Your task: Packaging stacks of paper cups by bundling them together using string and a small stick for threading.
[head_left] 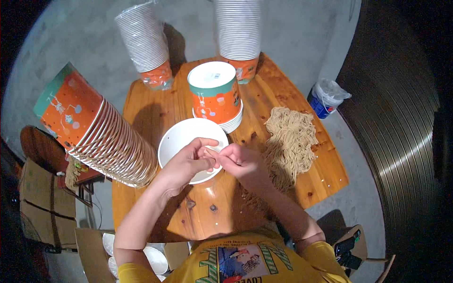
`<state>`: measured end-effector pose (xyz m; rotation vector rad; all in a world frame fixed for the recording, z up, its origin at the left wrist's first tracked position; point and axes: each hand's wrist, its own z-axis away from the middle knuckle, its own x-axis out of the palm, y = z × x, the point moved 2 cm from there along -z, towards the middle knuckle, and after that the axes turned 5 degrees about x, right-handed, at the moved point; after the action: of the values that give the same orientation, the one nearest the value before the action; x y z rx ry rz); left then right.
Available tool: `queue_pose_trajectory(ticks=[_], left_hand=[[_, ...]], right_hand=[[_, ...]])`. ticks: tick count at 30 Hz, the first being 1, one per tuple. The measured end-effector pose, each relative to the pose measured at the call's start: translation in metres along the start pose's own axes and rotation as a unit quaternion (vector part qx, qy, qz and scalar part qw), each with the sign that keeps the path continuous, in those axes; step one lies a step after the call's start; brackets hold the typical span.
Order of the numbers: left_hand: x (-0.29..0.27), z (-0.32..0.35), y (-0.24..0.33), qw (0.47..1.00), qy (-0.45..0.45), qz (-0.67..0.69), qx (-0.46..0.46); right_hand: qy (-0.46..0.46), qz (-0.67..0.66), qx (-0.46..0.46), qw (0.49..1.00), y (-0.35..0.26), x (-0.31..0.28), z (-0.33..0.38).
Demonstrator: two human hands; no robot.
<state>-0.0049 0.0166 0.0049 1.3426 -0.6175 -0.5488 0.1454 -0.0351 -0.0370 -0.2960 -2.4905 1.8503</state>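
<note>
My left hand (191, 160) and my right hand (239, 162) meet above an open paper bucket (171, 141), white inside. The fingertips of both are pinched close together; whatever lies between them is too small to make out. Right of my hands a heap of tan cords (295, 141) is spread on the wooden table (203, 221). To the left leans a long nested stack of orange and green printed buckets (111, 137), with tan cords hanging along their rims. Just behind the open bucket, a few more buckets (214, 96) stand upside down in a short stack.
Two tall stacks of nested buckets rise at the back, the left stack (144, 42) in clear plastic and the right stack (239, 33) beside it. A lined blue and white pail (326, 99) stands on the floor at right. Cardboard boxes (47, 188) are at left.
</note>
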Motion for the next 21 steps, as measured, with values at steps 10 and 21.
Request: queue_pose_trajectory(ticks=[10, 21], left_hand=[[0.001, -0.003, 0.005, 0.995, 0.041, -0.077, 0.055], [0.000, 0.002, -0.001, 0.994, 0.090, -0.066, 0.002]], right_hand=[[0.015, 0.027, 0.033, 0.999, 0.000, -0.010, 0.002], [-0.042, -0.009, 0.032, 0.999, 0.025, -0.004, 0.002]])
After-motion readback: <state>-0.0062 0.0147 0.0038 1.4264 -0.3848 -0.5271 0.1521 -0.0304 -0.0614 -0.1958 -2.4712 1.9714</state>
